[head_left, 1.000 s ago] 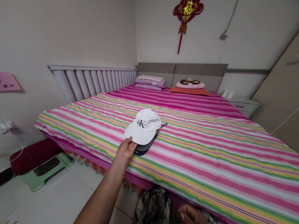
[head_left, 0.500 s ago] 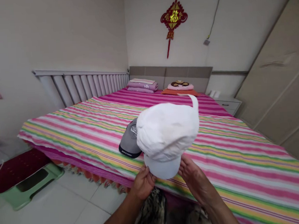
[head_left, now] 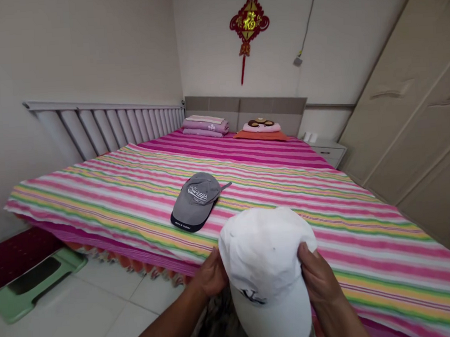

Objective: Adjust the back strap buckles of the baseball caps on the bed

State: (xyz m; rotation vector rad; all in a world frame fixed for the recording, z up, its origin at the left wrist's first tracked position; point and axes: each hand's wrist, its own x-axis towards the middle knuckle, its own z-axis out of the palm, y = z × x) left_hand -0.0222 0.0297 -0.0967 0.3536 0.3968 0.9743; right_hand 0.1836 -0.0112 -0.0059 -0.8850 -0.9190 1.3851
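A white baseball cap (head_left: 266,257) with dark lettering on its front hangs between my two hands, its brim pointing down toward me. My left hand (head_left: 213,275) grips the cap's left side, fingers partly hidden behind it. On the opposite side, my right hand (head_left: 318,272) pinches the cap with the thumb on the outside of the crown. Beyond them a grey baseball cap (head_left: 199,195) with white lettering and a dark-edged brim lies on the striped bedsheet (head_left: 135,194), apart from both hands; its strap sticks out to the right.
Folded purple bedding (head_left: 206,126) and a pink cushion on an orange one (head_left: 261,133) lie near the headboard (head_left: 273,112). A white radiator (head_left: 108,125) runs along the left wall. On the tiled floor at left stands a green stool (head_left: 37,286). A nightstand (head_left: 329,152) is at the back right.
The white cap has come down and closer to me, uncovering the grey cap. My hands have shifted from its brim to the sides of its crown. The view has turned slightly right.
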